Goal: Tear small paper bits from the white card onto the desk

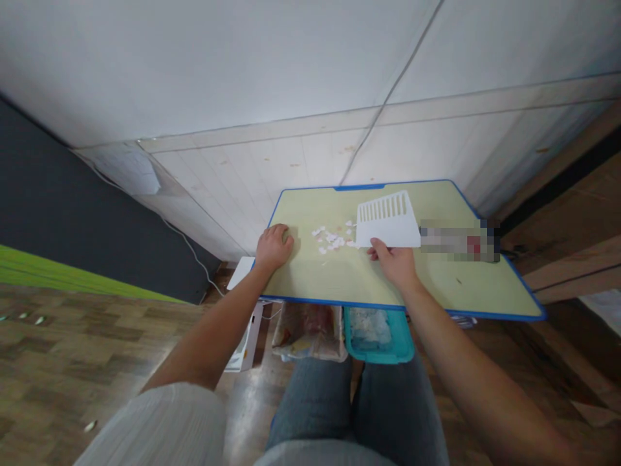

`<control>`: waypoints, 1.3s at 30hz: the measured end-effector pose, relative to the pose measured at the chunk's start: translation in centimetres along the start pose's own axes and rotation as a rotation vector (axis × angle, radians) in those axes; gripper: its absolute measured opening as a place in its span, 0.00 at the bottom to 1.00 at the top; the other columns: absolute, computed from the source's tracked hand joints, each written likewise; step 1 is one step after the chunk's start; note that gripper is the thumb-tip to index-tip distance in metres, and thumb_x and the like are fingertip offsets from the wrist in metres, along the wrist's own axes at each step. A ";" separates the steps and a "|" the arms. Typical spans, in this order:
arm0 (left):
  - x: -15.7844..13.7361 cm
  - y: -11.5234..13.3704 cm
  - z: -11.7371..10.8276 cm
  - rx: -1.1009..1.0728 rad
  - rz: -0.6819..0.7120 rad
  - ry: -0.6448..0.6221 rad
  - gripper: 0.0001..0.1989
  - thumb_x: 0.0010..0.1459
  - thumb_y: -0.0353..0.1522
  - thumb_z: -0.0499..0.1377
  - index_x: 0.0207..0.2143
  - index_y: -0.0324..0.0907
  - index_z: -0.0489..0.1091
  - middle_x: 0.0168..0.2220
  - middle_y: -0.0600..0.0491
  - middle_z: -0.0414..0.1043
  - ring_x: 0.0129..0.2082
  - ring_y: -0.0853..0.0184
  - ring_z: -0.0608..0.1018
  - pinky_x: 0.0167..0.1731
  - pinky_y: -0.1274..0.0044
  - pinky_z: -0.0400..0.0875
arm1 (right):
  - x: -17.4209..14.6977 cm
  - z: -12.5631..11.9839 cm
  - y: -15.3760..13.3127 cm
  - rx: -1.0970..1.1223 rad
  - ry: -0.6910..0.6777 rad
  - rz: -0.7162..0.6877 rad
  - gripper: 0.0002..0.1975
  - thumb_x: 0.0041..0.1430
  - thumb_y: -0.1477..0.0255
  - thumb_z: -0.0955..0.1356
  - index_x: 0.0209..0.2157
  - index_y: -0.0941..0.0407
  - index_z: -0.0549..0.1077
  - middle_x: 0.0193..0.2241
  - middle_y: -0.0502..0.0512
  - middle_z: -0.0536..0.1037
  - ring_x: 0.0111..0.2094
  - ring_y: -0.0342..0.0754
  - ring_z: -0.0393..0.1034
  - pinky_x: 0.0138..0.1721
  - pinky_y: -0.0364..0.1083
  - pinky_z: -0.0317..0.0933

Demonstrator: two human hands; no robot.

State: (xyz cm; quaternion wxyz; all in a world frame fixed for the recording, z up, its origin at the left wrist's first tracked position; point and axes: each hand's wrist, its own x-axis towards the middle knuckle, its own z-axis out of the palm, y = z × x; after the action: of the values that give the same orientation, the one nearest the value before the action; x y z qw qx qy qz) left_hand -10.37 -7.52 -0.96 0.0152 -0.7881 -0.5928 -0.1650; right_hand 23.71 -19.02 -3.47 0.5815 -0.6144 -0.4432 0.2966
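Observation:
My right hand (394,262) pinches the lower edge of a flat white sheet with a row of slots (388,226), its thumb on top. The sheet is held over the pale yellow tabletop (310,278), its left edge beside a scatter of small white scraps (332,241). I cannot tell whether it is card or plastic. My left hand (274,247) rests palm down on the tabletop's left edge, holding nothing, its fingers slightly bent and apart from the scraps.
A blurred-out, dark-edged object (458,241) lies on the table's right side. Below the front edge are a clear-lined bin (310,353) and a teal container (381,356). A white wall (242,71) with a hanging cable (398,77) stands behind.

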 end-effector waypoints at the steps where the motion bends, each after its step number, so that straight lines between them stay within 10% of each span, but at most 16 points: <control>1: 0.0 0.2 -0.1 0.008 -0.005 -0.006 0.19 0.76 0.33 0.57 0.64 0.40 0.78 0.68 0.38 0.83 0.69 0.46 0.81 0.75 0.58 0.73 | -0.1 0.0 -0.2 0.015 -0.003 0.002 0.24 0.60 0.44 0.74 0.27 0.51 0.79 0.26 0.60 0.86 0.24 0.54 0.80 0.32 0.52 0.78; 15: 0.3 2.1 -1.3 0.032 -0.068 -0.054 0.20 0.77 0.33 0.58 0.65 0.40 0.80 0.68 0.36 0.82 0.70 0.43 0.79 0.72 0.57 0.75 | -1.1 -1.5 -1.5 -0.009 0.101 -0.001 0.18 0.55 0.52 0.76 0.24 0.51 0.78 0.21 0.57 0.82 0.21 0.49 0.72 0.26 0.48 0.72; 24: 7.1 4.8 0.5 -0.216 -0.180 0.031 0.18 0.74 0.31 0.62 0.63 0.43 0.80 0.69 0.37 0.80 0.72 0.45 0.79 0.73 0.56 0.75 | -6.5 -3.2 -2.7 -0.171 0.015 -0.006 0.21 0.64 0.53 0.78 0.23 0.50 0.79 0.23 0.57 0.84 0.27 0.55 0.80 0.43 0.55 0.81; 39: 11.6 6.0 3.9 -0.298 -0.143 0.084 0.17 0.71 0.29 0.61 0.60 0.46 0.78 0.66 0.39 0.79 0.71 0.43 0.77 0.73 0.55 0.72 | -5.2 -4.0 -3.4 -0.108 0.223 0.014 0.18 0.66 0.58 0.79 0.27 0.50 0.78 0.25 0.56 0.84 0.25 0.52 0.79 0.33 0.52 0.77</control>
State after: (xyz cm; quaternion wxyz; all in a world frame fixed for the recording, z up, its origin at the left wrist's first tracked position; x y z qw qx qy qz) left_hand -1.02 2.31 -0.43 -0.0888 -0.7298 -0.6153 -0.2845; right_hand 24.35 -25.67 -0.32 0.5910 -0.6771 -0.3870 0.2061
